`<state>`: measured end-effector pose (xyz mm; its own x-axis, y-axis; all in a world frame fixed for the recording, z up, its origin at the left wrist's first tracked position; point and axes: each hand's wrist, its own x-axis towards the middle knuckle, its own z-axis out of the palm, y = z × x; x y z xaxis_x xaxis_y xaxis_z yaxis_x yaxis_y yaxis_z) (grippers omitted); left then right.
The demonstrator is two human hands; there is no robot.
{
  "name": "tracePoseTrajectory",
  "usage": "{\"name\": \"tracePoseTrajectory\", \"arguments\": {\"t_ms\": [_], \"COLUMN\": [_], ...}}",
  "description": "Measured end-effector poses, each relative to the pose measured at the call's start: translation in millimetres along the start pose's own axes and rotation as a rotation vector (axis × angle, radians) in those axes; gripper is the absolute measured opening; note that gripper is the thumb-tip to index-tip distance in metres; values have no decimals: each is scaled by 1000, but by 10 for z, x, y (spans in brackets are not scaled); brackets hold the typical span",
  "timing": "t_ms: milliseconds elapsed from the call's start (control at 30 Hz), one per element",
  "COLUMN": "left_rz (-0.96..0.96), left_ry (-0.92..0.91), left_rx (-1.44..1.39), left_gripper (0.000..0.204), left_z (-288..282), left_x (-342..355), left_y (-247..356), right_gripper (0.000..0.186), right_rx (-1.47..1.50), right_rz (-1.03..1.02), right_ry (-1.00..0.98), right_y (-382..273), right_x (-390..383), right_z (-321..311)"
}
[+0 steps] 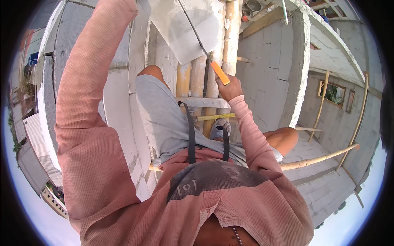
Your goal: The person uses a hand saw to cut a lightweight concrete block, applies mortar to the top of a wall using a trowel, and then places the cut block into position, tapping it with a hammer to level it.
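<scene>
My right hand (230,88) grips the orange handle (219,73) of a long, thin-bladed tool, seemingly a saw, whose dark blade (193,28) runs up across a pale grey board (166,20) at the top. My left arm reaches up the left side, its hand cut off by the upper edge. Under the board are bamboo poles (199,76) and a crosswise grey strip (191,100) between my legs. A yellow-handled tool (221,116) lies lower on the poles, near my shoe (219,130).
Grey block walls (262,69) surround me, with a concrete column (299,82) to my right. Bamboo rails (316,161) and props (351,123) stand below on the right, near a window opening (330,90). A metal bucket (253,6) is at the top. Roofs (35,160) show far left.
</scene>
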<state>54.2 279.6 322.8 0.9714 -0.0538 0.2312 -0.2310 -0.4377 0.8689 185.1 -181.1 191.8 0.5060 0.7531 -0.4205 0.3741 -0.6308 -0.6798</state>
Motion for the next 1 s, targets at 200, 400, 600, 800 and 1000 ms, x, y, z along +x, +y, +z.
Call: {"name": "tracePoseTrajectory", "arguments": {"t_ms": [200, 400, 600, 800, 1000], "left_rz": [-88, -164, -187, -286, -309], "left_ry": [25, 64, 80, 101, 110], "left_rx": [34, 52, 52, 111, 123], "left_gripper": [61, 62, 64, 65, 67], "left_z": [-59, -111, 102, -118, -34], "left_x": [-155, -298, -60, -292, -29], "left_y": [61, -37, 7, 30, -22], "right_gripper": [34, 25, 35, 30, 34], "right_rx": [-25, 4, 48, 146, -4], "right_rz": [-27, -26, -25, -124, 28], "right_ry": [-36, -20, 71, 92, -15], "right_y": [226, 512, 274, 572, 489], "right_x": [-624, -1185, -81, -1540, -28], "right_z": [95, -187, 349, -131, 160]}}
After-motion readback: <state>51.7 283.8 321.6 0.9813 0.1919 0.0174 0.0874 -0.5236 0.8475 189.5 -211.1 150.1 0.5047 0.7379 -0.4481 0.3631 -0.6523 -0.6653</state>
